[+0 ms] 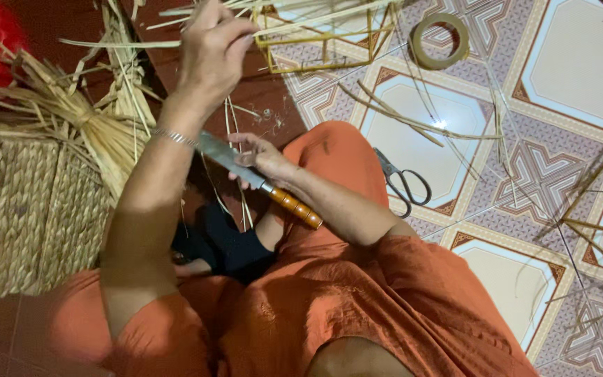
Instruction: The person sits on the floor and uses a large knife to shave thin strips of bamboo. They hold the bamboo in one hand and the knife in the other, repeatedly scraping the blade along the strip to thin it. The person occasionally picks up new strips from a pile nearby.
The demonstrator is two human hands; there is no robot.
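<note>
My left hand (214,42) is raised at the top of the view, fingers pinched on thin dried straw strands (235,132) that hang down toward my lap. A metal bracelet sits on that wrist. My right hand (263,162) grips a knife (284,199) where the grey blade meets the ringed orange wooden handle. The blade points left, behind my left forearm, and lies against the hanging strands. I sit on the floor in orange clothing.
A woven straw mat (15,209) and a tied bundle of straw (71,115) lie at left. Scissors (405,185) rest on the patterned tile floor (581,63), a tape roll (441,40) farther back, a yellow stick frame (322,45) at top. Loose strands are scattered at right.
</note>
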